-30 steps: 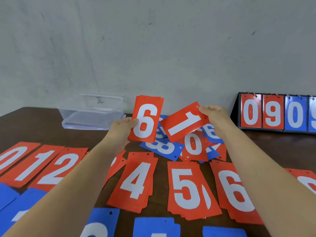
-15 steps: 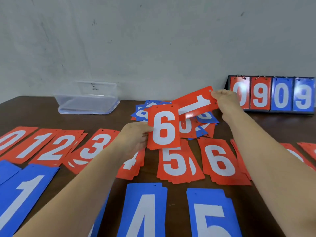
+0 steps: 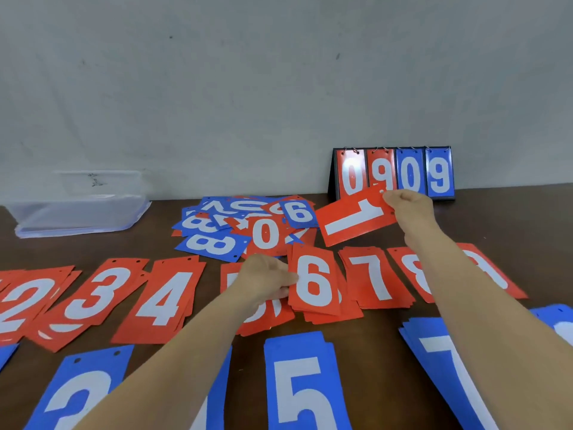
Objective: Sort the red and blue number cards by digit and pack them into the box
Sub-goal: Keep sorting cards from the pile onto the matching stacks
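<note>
Pinching red 6 card in left hand; gripping red 1 card in right hand, 1 o'clock from the 6

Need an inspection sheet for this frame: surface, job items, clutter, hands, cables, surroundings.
Surface: dark wooden table.
Job's things: red stacks in a digit row, blue stacks nearer; unsorted pile; clear box far left.
Clutter: flip scoreboard reading 0909.
Grippers: left hand pinches red 6 card over the 6 stack; right hand holds red 1 card.
Cables: nothing seen.
Surroundings: grey wall.
</note>
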A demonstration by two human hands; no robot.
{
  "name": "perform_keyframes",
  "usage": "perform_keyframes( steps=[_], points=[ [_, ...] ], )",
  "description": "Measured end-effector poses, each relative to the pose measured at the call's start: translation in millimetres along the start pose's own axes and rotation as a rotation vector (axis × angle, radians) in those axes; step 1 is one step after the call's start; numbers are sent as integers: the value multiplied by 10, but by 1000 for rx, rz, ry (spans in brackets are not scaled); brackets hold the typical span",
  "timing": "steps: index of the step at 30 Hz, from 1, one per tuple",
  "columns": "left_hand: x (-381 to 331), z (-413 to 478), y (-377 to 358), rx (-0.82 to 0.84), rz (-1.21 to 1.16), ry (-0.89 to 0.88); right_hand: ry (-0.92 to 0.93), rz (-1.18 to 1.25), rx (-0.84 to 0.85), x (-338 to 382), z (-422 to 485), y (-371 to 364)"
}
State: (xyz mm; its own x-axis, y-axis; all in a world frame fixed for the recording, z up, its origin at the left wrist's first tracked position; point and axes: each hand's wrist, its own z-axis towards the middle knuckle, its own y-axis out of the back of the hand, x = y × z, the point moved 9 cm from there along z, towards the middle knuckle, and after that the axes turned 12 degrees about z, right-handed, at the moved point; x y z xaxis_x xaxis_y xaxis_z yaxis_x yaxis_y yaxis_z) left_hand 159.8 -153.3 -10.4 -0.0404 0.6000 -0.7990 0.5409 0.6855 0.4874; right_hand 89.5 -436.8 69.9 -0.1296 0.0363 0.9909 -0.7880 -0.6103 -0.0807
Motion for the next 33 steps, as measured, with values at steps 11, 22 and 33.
perform_keyframes(
  steps=[11,22,33],
  points=[
    [-271,45,94,-308,816,-39,25,-4,244,118,93,-287],
    [-616,-149,189,-203,111,-244,-73,-109,634,-39,-87,-865],
    [555,-11,1456,-564,-386,24,57,-462,684,-518,10,-1703]
  ],
)
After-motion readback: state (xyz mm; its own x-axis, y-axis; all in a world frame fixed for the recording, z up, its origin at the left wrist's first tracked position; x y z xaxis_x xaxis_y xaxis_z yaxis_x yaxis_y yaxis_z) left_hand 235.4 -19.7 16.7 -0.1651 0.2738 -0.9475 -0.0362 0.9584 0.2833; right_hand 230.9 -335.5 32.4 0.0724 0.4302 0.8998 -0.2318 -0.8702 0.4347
